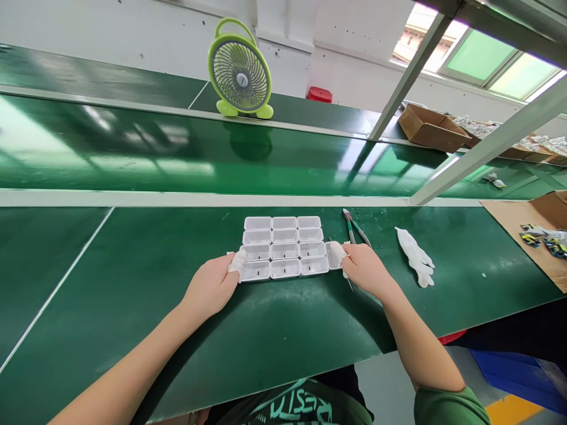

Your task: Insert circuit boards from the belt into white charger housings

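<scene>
A block of small white trays [284, 251] lies in rows on the green bench; the nearer rows hold small dark pieces. White coverings show on the fingertips of both hands. My left hand [215, 282] is closed on the left edge of the tray block, at its near corner. At the right side, my right hand [361, 265] pinches a separate small white tray [332, 255] beside the block. A thin metal tip sticks out below my right fingers; what it belongs to is hidden. Pliers with green handles [353, 226] lie just behind my right hand.
A white glove [415, 257] lies right of my right hand. Cardboard with yellow-and-black parts [549, 242] is at the far right. Behind the bench stand a green fan [241, 77], a red object [319, 94] and an open carton [432, 127]. A slanted metal post [487, 144] crosses the right side.
</scene>
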Demonstrator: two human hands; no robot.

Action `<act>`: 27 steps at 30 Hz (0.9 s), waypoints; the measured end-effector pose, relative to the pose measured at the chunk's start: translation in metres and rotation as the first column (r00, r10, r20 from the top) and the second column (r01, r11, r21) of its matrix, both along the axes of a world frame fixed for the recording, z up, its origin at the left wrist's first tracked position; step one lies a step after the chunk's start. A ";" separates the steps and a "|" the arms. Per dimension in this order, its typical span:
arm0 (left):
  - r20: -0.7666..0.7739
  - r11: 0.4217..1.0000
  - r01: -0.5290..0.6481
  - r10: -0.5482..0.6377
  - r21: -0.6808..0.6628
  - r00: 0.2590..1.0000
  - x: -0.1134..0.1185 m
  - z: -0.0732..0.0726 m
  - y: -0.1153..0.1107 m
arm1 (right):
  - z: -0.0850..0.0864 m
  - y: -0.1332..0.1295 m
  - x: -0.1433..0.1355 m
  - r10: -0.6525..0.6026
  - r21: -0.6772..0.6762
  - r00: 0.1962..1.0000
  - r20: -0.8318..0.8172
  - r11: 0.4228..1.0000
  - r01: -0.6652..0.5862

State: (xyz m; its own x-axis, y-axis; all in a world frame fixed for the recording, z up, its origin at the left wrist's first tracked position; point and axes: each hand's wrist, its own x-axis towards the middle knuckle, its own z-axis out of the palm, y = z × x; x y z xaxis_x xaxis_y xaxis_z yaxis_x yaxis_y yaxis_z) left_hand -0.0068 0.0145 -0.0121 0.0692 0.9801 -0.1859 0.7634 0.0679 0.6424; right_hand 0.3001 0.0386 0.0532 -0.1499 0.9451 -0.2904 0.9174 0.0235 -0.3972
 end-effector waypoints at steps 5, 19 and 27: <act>-0.050 1.000 0.021 -0.022 -0.009 0.999 0.000 0.003 -0.001 | 0.002 0.000 -0.001 0.001 -0.001 1.000 0.001 1.000 -0.001; -0.083 0.996 0.056 -0.050 0.066 0.995 -0.001 0.008 -0.003 | 0.003 -0.001 0.002 -0.005 -0.031 1.000 -0.022 1.000 0.004; -0.088 0.996 0.061 -0.054 0.072 0.995 0.000 0.006 -0.003 | 0.002 -0.002 0.001 -0.002 -0.032 1.000 -0.026 0.999 0.002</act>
State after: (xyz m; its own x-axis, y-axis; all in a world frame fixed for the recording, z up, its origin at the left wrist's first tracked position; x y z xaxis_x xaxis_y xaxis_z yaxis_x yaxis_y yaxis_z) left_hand -0.0072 0.0118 -0.0060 0.1126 0.9864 -0.1200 0.8173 -0.0233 0.5757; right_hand 0.3013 0.0367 0.0553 -0.1560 0.9357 -0.3165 0.9069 0.0086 -0.4213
